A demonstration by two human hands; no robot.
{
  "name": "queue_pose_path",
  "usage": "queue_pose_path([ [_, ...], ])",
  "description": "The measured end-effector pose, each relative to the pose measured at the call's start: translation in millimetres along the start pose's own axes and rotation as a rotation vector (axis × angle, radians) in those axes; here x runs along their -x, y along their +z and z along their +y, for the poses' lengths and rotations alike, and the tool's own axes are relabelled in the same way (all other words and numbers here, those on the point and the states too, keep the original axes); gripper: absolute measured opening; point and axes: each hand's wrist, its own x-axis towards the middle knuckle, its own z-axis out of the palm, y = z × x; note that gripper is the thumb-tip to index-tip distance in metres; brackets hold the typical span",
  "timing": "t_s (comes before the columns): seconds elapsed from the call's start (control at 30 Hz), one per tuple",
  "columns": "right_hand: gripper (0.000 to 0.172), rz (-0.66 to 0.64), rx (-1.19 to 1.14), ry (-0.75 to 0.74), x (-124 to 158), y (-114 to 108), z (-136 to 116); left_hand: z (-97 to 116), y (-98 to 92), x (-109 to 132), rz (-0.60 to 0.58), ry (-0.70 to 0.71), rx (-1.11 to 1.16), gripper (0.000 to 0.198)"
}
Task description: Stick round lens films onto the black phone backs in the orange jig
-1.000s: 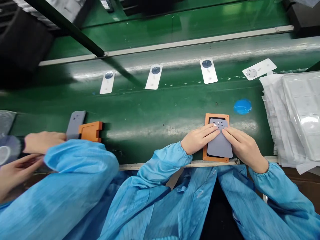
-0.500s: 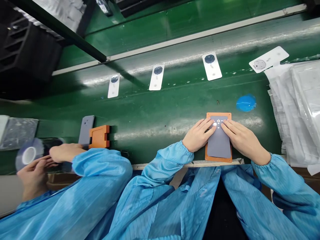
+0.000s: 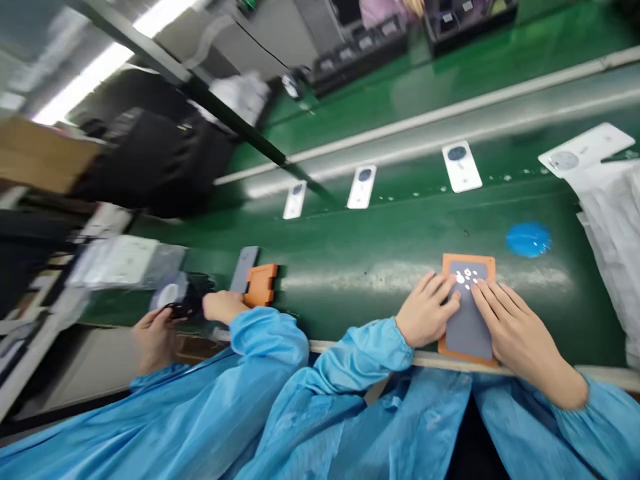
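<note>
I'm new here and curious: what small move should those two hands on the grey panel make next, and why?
Perhaps a light press near the pale spots: the left hand and right hand both have fingertips close by, and the grey panel lies on the orange frame.

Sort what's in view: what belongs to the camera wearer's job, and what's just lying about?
In the job:
- gray panel, touched by left hand and right hand
- orange frame beneath it

Apparently lying about, untouched:
- four white cards
- blue disc
- whitish sheets
</note>
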Motion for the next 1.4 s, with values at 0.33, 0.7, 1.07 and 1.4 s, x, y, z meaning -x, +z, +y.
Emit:
queue_pose_path([
  [0.33, 0.103, 0.111, 0.074, -0.062, 9, 20, 3, 10, -0.1, -1, -0.015, 0.003, -0.127, 0.046],
  [0.7, 0.065, 0.253, -0.179, -0.017, 5, 13, 17, -31, -15.8, -14, -0.004, -0.036, 0.372, 0.052],
  [1.07, 0.020, 0.566, -1.696, 0.664, 10, -11, 34, 36, -26.7, -67, 0.619, -0.101, 1.081, 0.014],
  [1.4, 0.020, 0.451, -1.847, 0.657, 8, 4, 28, 58, -33.8, -74, 0.750, 0.003, 0.773, 0.007],
])
